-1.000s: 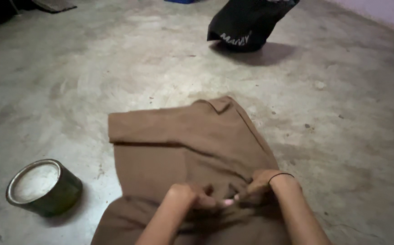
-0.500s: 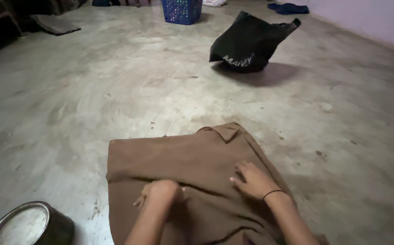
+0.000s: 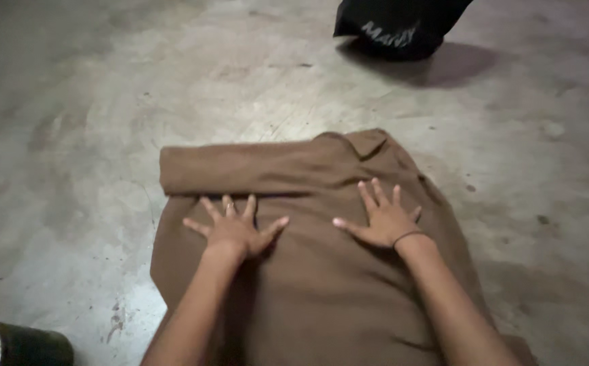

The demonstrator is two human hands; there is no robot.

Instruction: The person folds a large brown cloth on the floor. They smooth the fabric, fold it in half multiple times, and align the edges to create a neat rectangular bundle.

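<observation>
A brown garment (image 3: pixel 321 271) is spread flat on the concrete floor (image 3: pixel 91 115), with both hands pressed on it: left hand (image 3: pixel 235 229) and right hand (image 3: pixel 382 218) are splayed wide, palms down, nothing gripped. A folded-over band sits just beyond the fingertips. The cloth looks soft, light and floppy, so it's probably best pinched at the edges or corners. A round tin (image 3: pixel 10 344) is seen off to the left.

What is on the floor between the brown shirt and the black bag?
Nothing. In the head view, only bare grey concrete floor lies between the brown shirt and the black bag.
</observation>
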